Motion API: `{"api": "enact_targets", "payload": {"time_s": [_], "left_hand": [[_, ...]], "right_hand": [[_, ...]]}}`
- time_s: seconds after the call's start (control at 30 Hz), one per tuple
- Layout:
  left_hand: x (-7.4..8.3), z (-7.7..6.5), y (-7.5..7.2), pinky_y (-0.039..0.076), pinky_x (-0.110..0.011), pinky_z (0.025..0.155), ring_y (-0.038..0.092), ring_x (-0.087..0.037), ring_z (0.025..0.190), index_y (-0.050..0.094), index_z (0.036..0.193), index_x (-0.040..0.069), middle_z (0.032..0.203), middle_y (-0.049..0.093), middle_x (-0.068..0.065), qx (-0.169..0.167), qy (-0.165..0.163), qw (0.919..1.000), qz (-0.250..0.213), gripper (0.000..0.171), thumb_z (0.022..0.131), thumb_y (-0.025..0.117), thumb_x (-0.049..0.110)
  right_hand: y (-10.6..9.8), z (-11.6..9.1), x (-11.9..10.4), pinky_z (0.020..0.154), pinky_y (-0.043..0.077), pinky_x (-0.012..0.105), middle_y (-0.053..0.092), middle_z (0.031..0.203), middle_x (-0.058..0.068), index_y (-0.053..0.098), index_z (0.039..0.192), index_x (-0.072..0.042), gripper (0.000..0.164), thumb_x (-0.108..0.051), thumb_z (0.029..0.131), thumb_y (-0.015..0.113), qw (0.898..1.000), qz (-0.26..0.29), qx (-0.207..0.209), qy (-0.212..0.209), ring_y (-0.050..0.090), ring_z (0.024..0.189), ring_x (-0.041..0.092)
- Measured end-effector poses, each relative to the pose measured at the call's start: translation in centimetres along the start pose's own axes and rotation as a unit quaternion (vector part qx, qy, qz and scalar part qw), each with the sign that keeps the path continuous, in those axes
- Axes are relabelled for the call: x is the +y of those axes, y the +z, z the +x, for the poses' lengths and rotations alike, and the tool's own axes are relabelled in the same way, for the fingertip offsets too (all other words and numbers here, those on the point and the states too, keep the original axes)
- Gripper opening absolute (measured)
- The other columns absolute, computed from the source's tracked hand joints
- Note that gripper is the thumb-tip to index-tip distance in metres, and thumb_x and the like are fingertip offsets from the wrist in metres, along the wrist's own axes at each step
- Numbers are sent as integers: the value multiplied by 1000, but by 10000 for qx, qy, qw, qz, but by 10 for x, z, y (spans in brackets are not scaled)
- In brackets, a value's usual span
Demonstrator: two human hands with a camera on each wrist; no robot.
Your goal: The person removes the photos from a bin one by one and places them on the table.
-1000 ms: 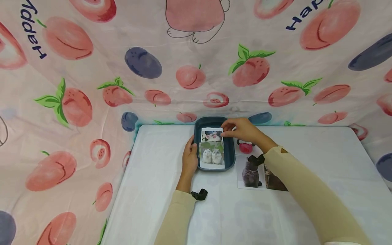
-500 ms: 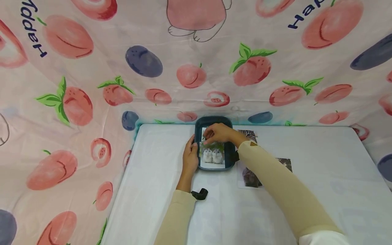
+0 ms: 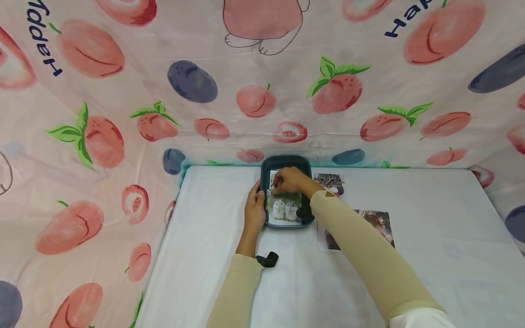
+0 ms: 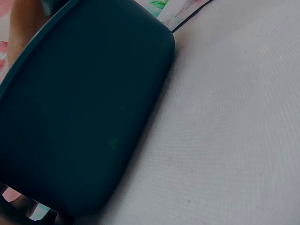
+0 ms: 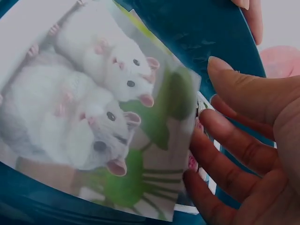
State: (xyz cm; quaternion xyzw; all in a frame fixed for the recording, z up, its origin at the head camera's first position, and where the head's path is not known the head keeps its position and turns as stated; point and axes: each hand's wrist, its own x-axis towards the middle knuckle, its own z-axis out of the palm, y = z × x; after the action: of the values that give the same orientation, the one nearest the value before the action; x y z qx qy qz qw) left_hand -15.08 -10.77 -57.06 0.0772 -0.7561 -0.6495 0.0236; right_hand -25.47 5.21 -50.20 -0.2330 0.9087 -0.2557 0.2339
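Observation:
My left hand [image 3: 254,212] grips the left side of a dark blue tray [image 3: 305,165], with the thumb along its rim. The tray's outer surface fills much of the left wrist view. Inside lies a photo of two white-and-grey hamsters [image 5: 101,93], overlapping a second photo [image 5: 187,208] that is mostly hidden. My right hand [image 3: 290,179] reaches into the tray above the hamster photo. In the right wrist view its fingertips [image 5: 218,119] are right at that photo's edge, while the thumb stands apart from the paper.
Right of the tray lie a tabby cat photo [image 3: 329,181] and a brown-toned photo [image 3: 379,221]. Another photo [image 3: 331,241] is largely hidden under the right sleeve. They rest on a white tabletop [image 3: 197,237], with a fruit-print cloth [image 3: 229,68] behind.
My right hand has moved left and slightly down, from the tray's right rim to over the photos inside. The tabby cat photo has come into sight. My left hand stays at the tray.

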Motion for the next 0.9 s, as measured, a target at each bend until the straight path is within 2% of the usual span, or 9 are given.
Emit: {"api": "enact_targets", "payload": {"time_s": [0.27,0.5,0.77,0.9], "left_hand": [[-1,1,0,28,-47,125,33,-23,152,42,157,27,162,42,-3,31,-24,10000,48,46,111,42,30],[0,0,0,26,-48,126,31,-22,153,42,157,27,163,41,-2,15,-59,10000,24,46,111,41,30],[2,0,0,27,-49,125,33,-25,153,42,157,23,162,42,-6,21,2,10000,10,47,110,43,28],[1,0,0,27,-49,125,33,-24,153,42,157,27,162,41,-4,-7,-69,10000,31,46,111,42,31]], "right_hand": [[-5,-8,5,86,58,36,79,103,6,79,108,-9,17,-15,92,75,9996,269,36,-52,72,93,19],[-7,-18,10,81,57,35,79,95,1,82,100,-12,12,-17,95,73,9998,81,11,-178,69,84,15],[-12,-35,10,94,58,43,76,114,9,74,122,-6,26,-12,97,68,9960,511,-550,-482,71,104,23],[-13,-40,11,92,57,41,72,125,11,70,131,-11,34,-12,97,67,9936,739,-753,-410,69,108,23]]}}
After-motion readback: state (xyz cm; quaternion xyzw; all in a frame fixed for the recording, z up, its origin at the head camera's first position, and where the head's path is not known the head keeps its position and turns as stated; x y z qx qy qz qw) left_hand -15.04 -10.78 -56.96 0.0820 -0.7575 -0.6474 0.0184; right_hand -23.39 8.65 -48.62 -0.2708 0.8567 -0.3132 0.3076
